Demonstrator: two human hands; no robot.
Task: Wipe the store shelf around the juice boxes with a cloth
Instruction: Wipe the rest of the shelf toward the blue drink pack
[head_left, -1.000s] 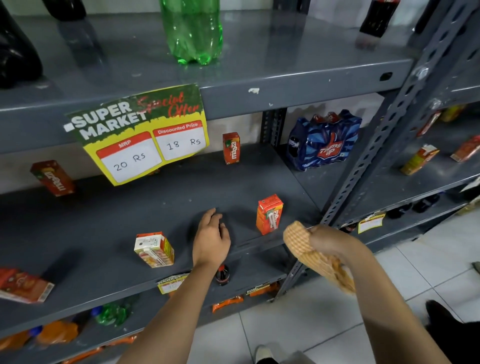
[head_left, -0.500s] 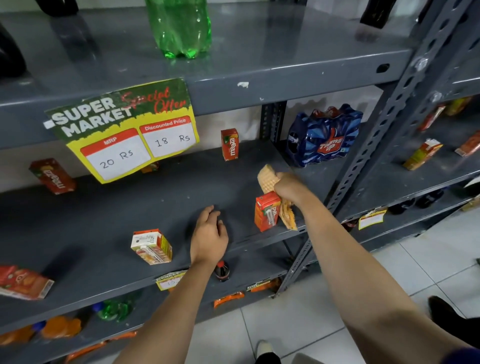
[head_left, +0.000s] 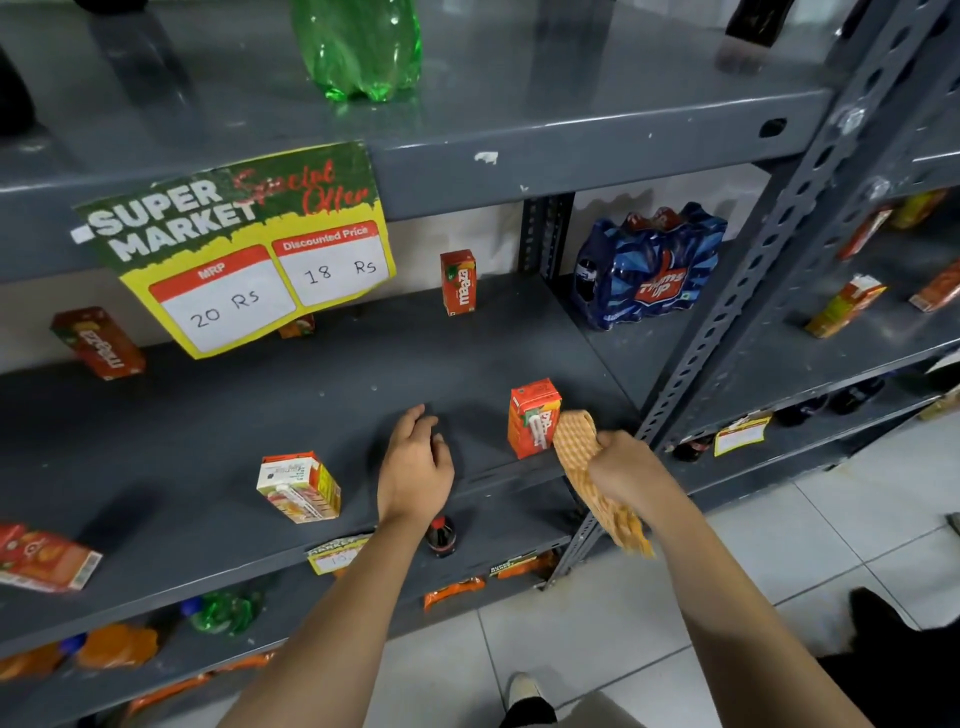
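The grey metal shelf (head_left: 311, 415) holds scattered juice boxes. A red one (head_left: 532, 418) stands near the front right, and another red one (head_left: 458, 282) is at the back. A white and yellow box (head_left: 298, 486) sits front left. My right hand (head_left: 621, 467) grips an orange checked cloth (head_left: 597, 483) just right of the front red box; the cloth's top touches that box and the rest hangs past the shelf edge. My left hand (head_left: 415, 465) rests palm down on the shelf front, fingers loosely spread, holding nothing.
More red boxes lie at the far left (head_left: 98, 343) and lower left (head_left: 44, 558). A blue shrink-wrapped bottle pack (head_left: 649, 265) stands back right. A price sign (head_left: 244, 249) hangs from the shelf above. A perforated upright post (head_left: 727, 322) borders the right side. Bottles fill the lower shelf.
My right hand swung the cloth onto the shelf behind the front red box, then drew back toward the shelf edge on the box's right. My left hand stayed put.
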